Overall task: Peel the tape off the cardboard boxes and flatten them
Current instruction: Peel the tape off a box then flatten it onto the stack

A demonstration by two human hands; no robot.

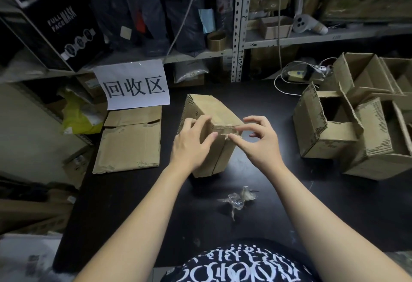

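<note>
Cardboard box (208, 109) upright, top lengthwise away, tape (225, 135) between right fingers (239, 141)

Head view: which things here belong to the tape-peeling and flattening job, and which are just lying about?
Job: the box gripped by the left hand; the tape the right hand pinches; open boxes at right; flattened cardboard at left; peeled tape wad.

Lying about: paper sign; black mask box; cables; yellow-green bag.
</note>
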